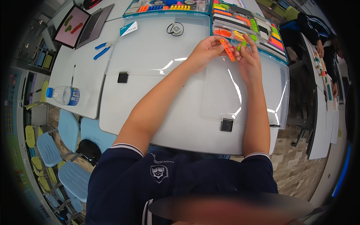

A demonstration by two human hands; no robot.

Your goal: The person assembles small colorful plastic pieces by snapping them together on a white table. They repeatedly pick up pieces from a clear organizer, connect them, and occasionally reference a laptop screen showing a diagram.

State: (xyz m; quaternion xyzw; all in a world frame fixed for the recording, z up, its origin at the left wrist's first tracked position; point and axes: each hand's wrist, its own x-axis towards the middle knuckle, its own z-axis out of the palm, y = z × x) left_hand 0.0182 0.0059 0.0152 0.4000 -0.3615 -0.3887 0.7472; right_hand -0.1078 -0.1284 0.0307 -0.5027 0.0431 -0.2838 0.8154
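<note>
My left hand (pixel 205 53) is closed on one end of an orange building beam (pixel 227 50) with a row of holes. Fingers of my right hand (pixel 249 63) pinch a small bright green building piece (pixel 242 45) close beside the beam. Whether the two pieces touch is hidden by the fingertips. Both hands are raised over the near edge of an open parts case (pixel 255 50), which holds sorted orange, yellow, green, white and black pieces.
Transparent case lids (pixel 157 48) cover much of the white table (pixel 168 127). A second parts case (pixel 165 15) stands at the back. To the left are a laptop (pixel 84 30), blue-handled pliers (pixel 102 50) and a water bottle (pixel 64 95). Another person (pixel 317 28) works at the far right.
</note>
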